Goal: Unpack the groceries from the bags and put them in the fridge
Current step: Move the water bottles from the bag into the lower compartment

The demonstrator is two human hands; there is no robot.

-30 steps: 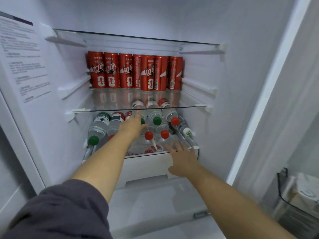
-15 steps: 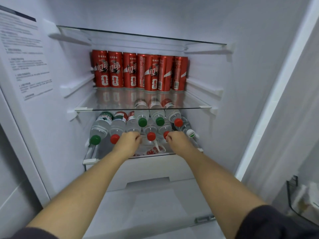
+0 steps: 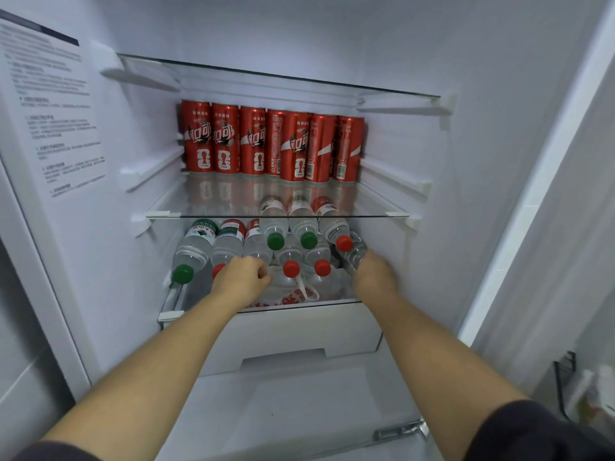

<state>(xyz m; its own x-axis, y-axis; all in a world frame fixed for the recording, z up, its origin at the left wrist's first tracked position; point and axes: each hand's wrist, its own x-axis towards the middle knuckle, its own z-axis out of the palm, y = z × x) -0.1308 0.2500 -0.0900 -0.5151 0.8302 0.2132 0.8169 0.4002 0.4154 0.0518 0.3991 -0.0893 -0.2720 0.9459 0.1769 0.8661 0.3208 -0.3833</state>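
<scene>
water bottles (image 3: 194, 251), left hand (image 3: 241, 281), right hand (image 3: 374, 274) among them (grips hidden)

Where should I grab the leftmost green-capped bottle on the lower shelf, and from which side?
Take the neck just behind the green cap, coming straight in from the open front. The leftmost bottle lies on its side with the cap toward you. The fridge wall on one side and a neighbouring bottle on the other probably leave little room to wrap the body.
</scene>
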